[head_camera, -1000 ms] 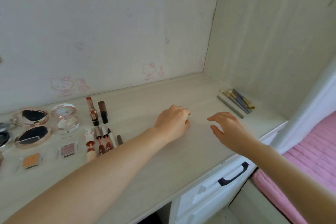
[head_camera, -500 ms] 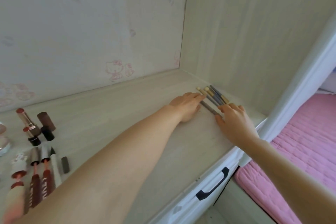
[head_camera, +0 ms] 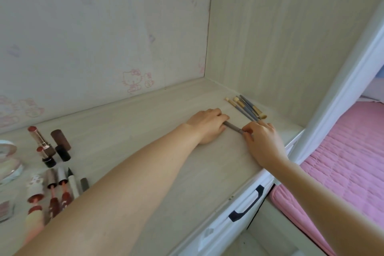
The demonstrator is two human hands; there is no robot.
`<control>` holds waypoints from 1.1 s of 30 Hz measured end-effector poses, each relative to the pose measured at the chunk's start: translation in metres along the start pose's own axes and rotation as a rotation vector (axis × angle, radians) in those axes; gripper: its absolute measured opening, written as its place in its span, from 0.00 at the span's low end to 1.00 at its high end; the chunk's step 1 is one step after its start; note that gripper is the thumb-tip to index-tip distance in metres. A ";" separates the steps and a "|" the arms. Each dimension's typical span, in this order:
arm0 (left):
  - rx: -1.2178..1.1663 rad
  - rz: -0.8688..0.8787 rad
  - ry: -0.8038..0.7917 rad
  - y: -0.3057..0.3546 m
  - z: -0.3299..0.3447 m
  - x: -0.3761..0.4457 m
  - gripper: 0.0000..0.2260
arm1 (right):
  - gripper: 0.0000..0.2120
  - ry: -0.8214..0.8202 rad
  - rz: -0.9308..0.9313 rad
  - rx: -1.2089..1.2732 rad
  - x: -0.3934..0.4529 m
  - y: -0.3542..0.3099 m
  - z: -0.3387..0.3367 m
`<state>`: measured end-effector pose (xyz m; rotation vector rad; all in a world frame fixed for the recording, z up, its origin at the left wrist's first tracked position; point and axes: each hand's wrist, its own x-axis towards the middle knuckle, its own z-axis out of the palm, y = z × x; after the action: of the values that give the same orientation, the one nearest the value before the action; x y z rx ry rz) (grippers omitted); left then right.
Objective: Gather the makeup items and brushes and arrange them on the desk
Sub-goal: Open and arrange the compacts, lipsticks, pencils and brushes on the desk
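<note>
Left hand [head_camera: 207, 124], fingers curled, grips one end of a grey pencil-like stick [head_camera: 233, 127] lying on the counter [head_camera: 187, 172] at about 1 o'clock of the frame centre; right hand [head_camera: 262, 141], fingers bent, pinches the stick's other end between thumb and fingertips. The remaining brushes [head_camera: 247, 108] lie bunched just beyond the hands at 1 o'clock, near the side wall, while lipsticks [head_camera: 44, 147] and lip-gloss tubes [head_camera: 54, 195] lie at 9 o'clock. No brand lettering is legible; the only marking is a pink cartoon-cat print [head_camera: 133, 81] on the back wall.
</note>
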<state>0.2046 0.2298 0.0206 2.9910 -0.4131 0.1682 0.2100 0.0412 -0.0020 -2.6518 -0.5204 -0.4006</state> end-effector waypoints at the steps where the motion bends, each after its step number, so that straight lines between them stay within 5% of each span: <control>1: 0.002 -0.004 0.011 0.000 -0.003 -0.007 0.18 | 0.10 -0.012 -0.007 0.022 -0.004 -0.002 -0.001; 14: -0.143 0.007 0.267 -0.009 -0.039 -0.140 0.10 | 0.08 -0.031 0.003 0.452 -0.069 -0.081 -0.036; 33: -0.556 -0.418 0.648 -0.048 -0.083 -0.414 0.11 | 0.15 -0.355 -0.108 0.961 -0.145 -0.254 -0.027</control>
<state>-0.1862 0.3949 0.0453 2.2379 0.2073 0.7931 -0.0289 0.2020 0.0554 -1.7535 -0.7312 0.2612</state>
